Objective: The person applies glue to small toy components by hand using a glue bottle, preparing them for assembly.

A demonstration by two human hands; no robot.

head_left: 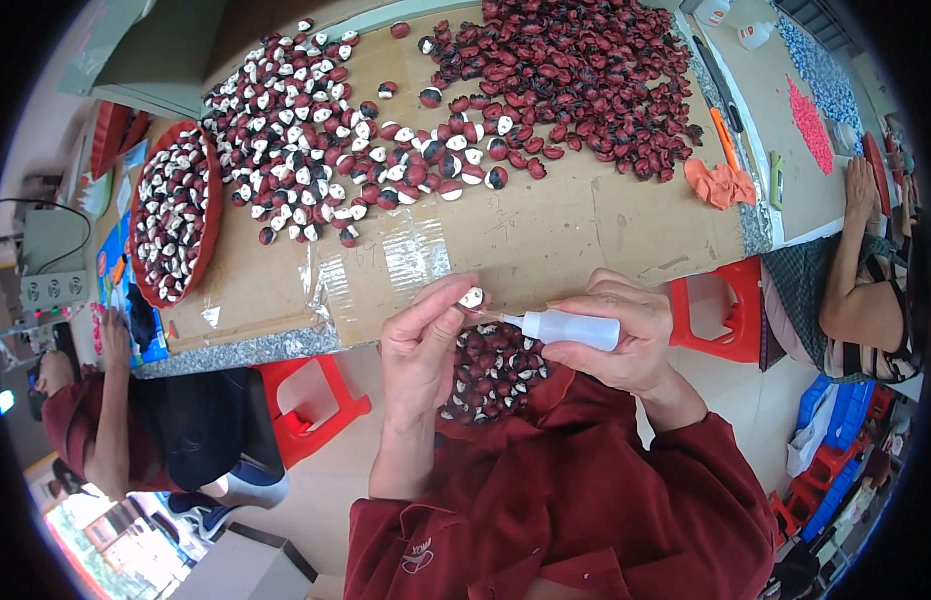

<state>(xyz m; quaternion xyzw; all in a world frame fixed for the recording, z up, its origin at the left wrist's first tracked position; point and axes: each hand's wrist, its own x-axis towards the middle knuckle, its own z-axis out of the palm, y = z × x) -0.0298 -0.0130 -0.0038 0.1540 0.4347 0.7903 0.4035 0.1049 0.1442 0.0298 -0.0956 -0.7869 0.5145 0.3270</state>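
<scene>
Between the thumb and fingers of my left hand [424, 335] is a small white-faced piece [473, 298], mostly covered by the fingertips. My right hand [626, 335] grips a translucent white squeeze bottle [576, 329] lying sideways in the fingers. Its thin needle tip [498, 317] points left and reaches close to the piece; whether they touch I cannot tell. Below both hands, at my lap, several dark red, black and white pieces [491, 375] lie in a heap, partly hidden by the right hand and sleeve.
White-faced pieces [296, 130] spread over the cardboard-covered table [546, 235], beside a pile of dark red shells [576, 80]. A red basket [212, 240] of pieces stands left. Crumpled orange paper [721, 183] and an orange-handled tool [726, 138] lie right. Co-workers sit on both sides.
</scene>
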